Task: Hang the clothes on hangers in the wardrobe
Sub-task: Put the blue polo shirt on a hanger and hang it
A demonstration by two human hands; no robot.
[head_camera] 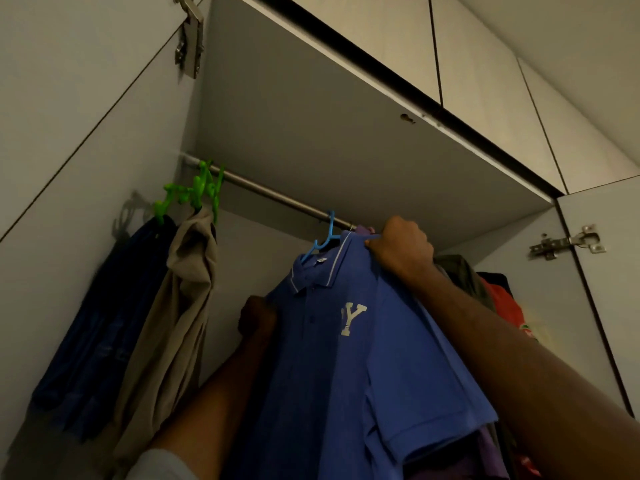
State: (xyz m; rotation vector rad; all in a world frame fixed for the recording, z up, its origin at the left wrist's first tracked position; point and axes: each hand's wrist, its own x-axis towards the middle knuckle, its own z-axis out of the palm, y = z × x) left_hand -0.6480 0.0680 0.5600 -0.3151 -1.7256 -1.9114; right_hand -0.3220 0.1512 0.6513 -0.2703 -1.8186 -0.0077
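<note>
Head view, looking up into a wardrobe: a blue polo shirt (346,327) hangs on a blue hanger (325,237) hooked over the metal rail (277,197). Right hand (403,249) grips its shoulder by the collar; left hand (258,317) pinches the other shoulder. Likely settling step; next, release gently.

A round grey metal wardrobe rail (277,197) runs under the pale shelf panel (311,133), from the left wall down toward the right; near its left end hang bright green plastic hangers (204,188), carrying a dark navy garment (104,323) and a beige garment (180,306); further right a light blue plastic hanger (327,237) hooks over the rail, bearing a blue polo shirt with a white letter Y (346,341); dark and red clothes (498,296) crowd the right end.
</note>
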